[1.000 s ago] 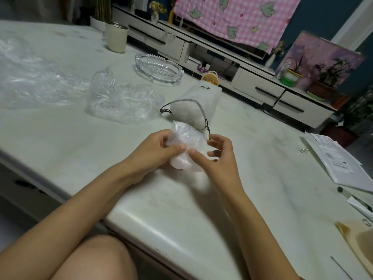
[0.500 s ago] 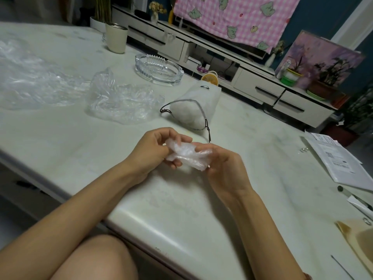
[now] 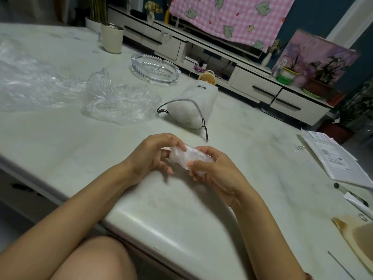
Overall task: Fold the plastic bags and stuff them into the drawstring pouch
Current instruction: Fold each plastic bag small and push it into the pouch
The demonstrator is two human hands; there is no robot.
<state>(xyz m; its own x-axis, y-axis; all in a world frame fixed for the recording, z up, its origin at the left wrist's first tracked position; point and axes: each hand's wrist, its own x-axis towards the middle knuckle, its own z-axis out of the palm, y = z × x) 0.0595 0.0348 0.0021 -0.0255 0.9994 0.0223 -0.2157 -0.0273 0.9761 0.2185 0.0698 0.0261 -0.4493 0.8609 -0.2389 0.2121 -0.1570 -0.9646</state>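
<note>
Your left hand (image 3: 153, 156) and right hand (image 3: 214, 174) both grip a small folded clear plastic bag (image 3: 187, 156) in curled fingers, just above the pale marble tabletop (image 3: 181, 199). Just beyond your hands lies the white fabric drawstring pouch (image 3: 193, 106), its mouth facing you. Beyond your left hand lies a crumpled loose clear plastic bag (image 3: 119, 104).

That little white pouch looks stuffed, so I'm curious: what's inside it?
Through the open mouth of the drawstring pouch, crumpled whitish plastic shows, filling the opening. How many bags there are, and anything deeper, is hidden by the fabric.
</note>
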